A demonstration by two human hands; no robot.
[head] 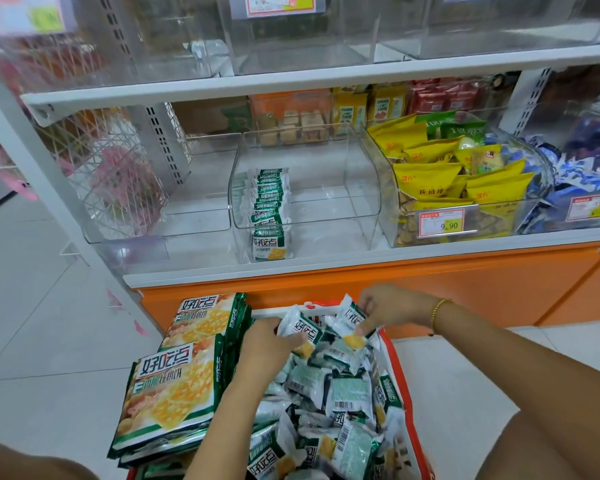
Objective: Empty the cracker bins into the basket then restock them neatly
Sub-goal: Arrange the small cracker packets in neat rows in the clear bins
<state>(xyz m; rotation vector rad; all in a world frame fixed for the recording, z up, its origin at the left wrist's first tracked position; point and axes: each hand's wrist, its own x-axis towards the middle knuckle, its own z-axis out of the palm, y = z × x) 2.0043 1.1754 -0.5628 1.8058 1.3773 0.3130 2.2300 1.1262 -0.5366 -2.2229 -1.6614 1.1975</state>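
Note:
An orange basket (404,382) on the floor holds several small green-and-white cracker packets (340,393). My left hand (265,344) grips one packet (297,327) at the far side of the pile. My right hand (392,308) pinches another packet (352,318) beside it. On the shelf above, a clear acrylic bin (357,188) holds one upright row of the same packets (270,209) along its left side.
Large empty cracker bags (174,382) are stacked at the basket's left. A clear bin (160,188) stands left of the cracker bin, a bin of yellow snack bags (447,178) right of it, then blue packets (582,188). An orange cabinet front (465,289) is below the shelf.

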